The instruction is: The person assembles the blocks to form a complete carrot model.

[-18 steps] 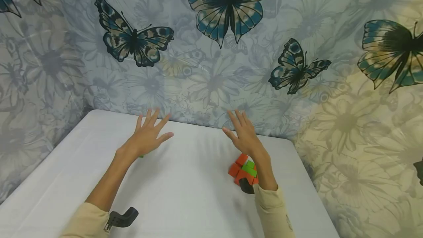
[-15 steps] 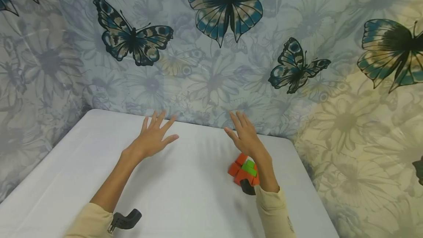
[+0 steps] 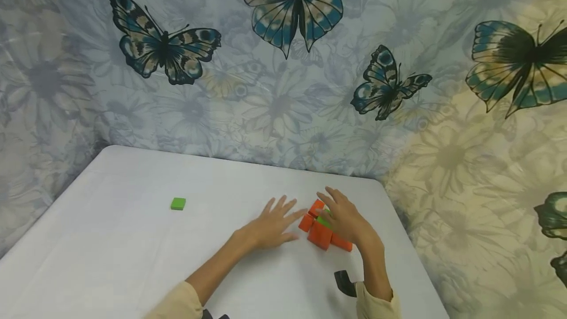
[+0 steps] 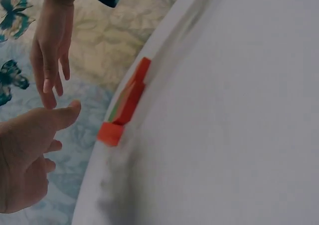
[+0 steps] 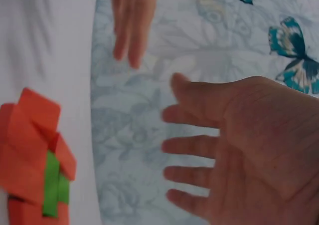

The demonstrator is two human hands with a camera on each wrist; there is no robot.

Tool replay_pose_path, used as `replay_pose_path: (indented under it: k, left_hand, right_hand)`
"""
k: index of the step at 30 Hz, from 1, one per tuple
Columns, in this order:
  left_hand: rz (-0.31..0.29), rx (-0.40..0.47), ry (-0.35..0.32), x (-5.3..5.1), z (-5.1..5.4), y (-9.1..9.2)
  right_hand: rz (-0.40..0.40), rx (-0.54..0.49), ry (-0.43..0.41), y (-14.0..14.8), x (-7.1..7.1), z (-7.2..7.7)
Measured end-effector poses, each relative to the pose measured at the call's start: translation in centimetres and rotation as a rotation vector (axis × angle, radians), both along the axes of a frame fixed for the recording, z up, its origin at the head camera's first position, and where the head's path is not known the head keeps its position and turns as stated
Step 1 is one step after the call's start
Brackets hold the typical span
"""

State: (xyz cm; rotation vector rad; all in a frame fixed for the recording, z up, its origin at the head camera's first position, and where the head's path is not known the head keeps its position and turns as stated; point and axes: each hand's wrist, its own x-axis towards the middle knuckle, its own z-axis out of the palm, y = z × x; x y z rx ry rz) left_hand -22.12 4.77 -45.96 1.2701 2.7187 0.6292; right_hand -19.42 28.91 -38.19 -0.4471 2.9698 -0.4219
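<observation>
Orange blocks [image 3: 320,235] lie clustered on the right part of the white table, with a green block [image 3: 325,218] among them, partly hidden by fingers in the head view. My right hand [image 3: 350,220] is held above this cluster, fingers spread and holding nothing. Just left of the blocks hovers my left hand [image 3: 270,228], its fingers also spread and empty. The left wrist view shows the orange blocks [image 4: 130,103] beyond my left hand [image 4: 30,155]. In the right wrist view, my right hand [image 5: 249,145] has separated fingers, with the orange blocks [image 5: 25,155] to one side.
A lone green block [image 3: 178,204] lies on the left part of the white table [image 3: 110,240]. Behind the table hangs a floral cloth with butterflies [image 3: 279,102]. A black curved piece [image 3: 345,283] sticks out at my right sleeve [image 3: 376,304].
My left hand has moved right and lower, from the table's left part to beside the cluster, uncovering the lone green block. My right hand has come down over the blocks. The head view has shifted slightly.
</observation>
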Motion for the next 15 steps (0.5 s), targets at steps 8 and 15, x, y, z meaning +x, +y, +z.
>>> replay_pose_path:
  k: [8, 15]
  left_hand:
    - [-0.056, -0.212, 0.162, 1.3, -2.6, 5.2]
    - [-0.091, -0.239, 0.278, 1.9, -0.9, 5.3]
  right_hand:
    - [-0.058, 0.064, -0.225, 1.1, 3.1, -3.1]
    - [0.005, 0.044, -0.153, 1.9, 4.6, -3.9]
